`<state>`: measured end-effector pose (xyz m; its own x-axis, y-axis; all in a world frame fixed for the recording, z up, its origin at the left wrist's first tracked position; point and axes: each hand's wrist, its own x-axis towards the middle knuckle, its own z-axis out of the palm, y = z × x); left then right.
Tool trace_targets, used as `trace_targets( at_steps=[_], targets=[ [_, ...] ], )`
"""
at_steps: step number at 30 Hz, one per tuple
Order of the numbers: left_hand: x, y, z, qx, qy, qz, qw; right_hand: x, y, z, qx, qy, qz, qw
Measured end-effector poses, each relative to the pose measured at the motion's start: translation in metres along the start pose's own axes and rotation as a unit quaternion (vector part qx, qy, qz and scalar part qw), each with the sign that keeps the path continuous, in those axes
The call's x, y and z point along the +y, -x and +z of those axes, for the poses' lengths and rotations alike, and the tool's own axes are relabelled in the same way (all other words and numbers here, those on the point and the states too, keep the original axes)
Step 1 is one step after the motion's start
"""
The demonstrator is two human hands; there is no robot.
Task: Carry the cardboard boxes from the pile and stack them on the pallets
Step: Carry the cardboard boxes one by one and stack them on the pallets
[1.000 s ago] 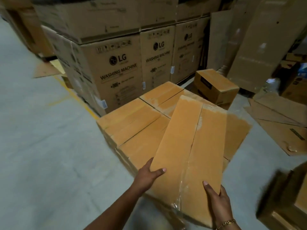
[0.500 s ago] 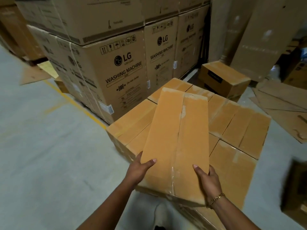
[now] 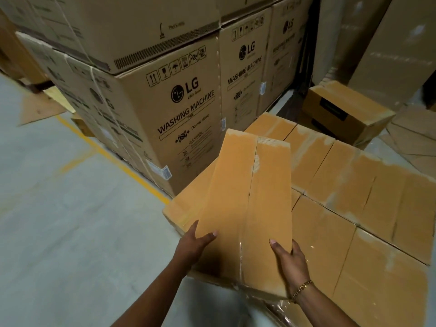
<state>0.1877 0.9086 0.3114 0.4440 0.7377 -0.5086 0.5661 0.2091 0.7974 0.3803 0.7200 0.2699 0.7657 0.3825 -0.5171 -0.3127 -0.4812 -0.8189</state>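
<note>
Head view: the long box point(image 3: 247, 204) sits mid-frame in both hands, near end at 6 o'clock and far end pointing to 12. It lies skewed over the layer of boxes point(image 3: 354, 208) that fills 3 to 5 o'clock; I can't tell if the far end already rests on it. The left hand point(image 3: 193, 244) grips the near left corner, thumb on the top face, fingers point(image 3: 194, 228) down the side and mostly hidden. The right hand point(image 3: 290, 256) grips the near right edge the same way, with a bracelet point(image 3: 303, 286) at the wrist. Washing-machine cartons point(image 3: 184, 109) stand at 11 to 12, a smaller box point(image 3: 344, 109) at 1, and the floor point(image 3: 70, 220) with a yellow line point(image 3: 113, 156) at 9. No pallet shows — presumably it's under the layer. The step looks like placing: the box is over the stack but not yet set down. The next move likely calls for squaring it to the seams below and lowering it flat, then pulling the fingers clear before release — the loose plastic wrap point(image 3: 271, 303) at the near end could snag.
</note>
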Motion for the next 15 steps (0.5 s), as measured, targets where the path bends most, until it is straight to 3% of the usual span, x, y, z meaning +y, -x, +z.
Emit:
trace_targets(
  at_steps=[9,15],
  targets=[
    [0.005,-0.140,-0.100,-0.080,-0.018,-0.029,0.996,-0.025,-0.053,0.141,0.056,-0.031,0.011,0.998],
    [0.003,-0.250,-0.180,-0.149,-0.054,-0.046,0.986,-0.045,-0.075,0.255,0.105,-0.047,0.065,0.991]
  ],
)
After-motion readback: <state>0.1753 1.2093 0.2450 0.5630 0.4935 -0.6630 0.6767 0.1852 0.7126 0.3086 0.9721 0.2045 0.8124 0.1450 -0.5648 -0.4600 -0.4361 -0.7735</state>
